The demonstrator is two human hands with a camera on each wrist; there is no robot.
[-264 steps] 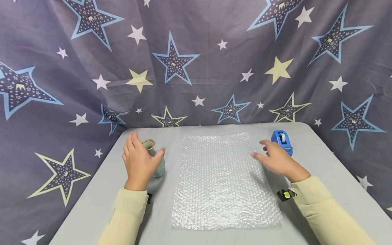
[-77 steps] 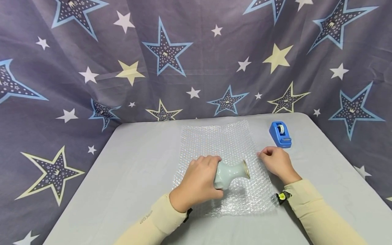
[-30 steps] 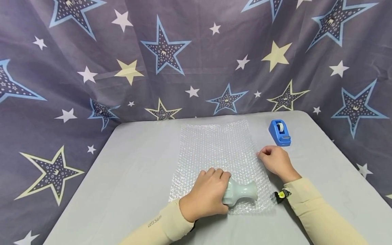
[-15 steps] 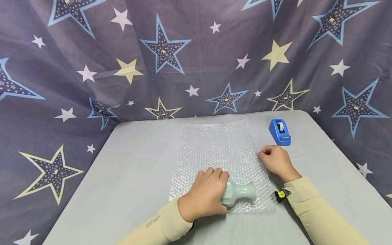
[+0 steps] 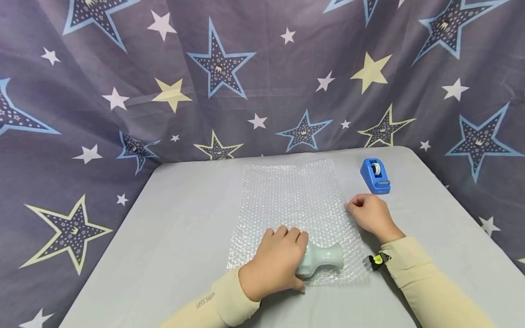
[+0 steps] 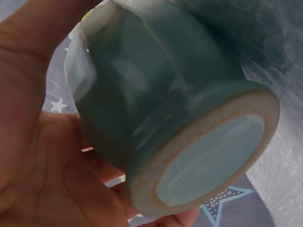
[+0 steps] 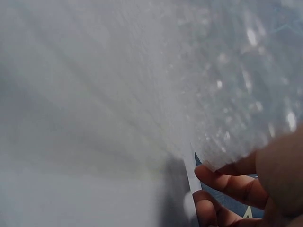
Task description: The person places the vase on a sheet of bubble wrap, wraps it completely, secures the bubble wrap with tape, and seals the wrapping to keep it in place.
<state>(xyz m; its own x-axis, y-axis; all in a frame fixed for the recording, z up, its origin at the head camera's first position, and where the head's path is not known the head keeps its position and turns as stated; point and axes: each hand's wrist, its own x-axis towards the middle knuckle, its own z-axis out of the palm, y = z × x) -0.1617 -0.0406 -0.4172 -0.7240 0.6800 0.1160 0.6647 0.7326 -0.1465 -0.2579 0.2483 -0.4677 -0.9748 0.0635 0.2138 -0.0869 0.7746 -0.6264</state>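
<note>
A pale green ceramic vase (image 5: pixel 326 256) lies on its side near the front of a bubble wrap sheet (image 5: pixel 287 191), its mouth pointing right. My left hand (image 5: pixel 275 264) holds the vase round its body, from its base end. In the left wrist view the vase's round base (image 6: pixel 213 161) faces the camera, with fingers reaching behind the body. My right hand (image 5: pixel 371 216) is at the sheet's right edge. In the right wrist view its thumb and finger pinch the bubble wrap's edge (image 7: pixel 227 146).
A blue tape dispenser (image 5: pixel 375 176) with a white roll stands beyond my right hand. A grey cloth covers the table (image 5: pixel 184 209). Behind the table hangs a grey curtain (image 5: pixel 262 68) printed with stars.
The vase stood upright at the left earlier; my left hand has brought it over and laid it on the bubble wrap. My right hand has come to the sheet's right edge. The left thumb has lately spread slightly.
</note>
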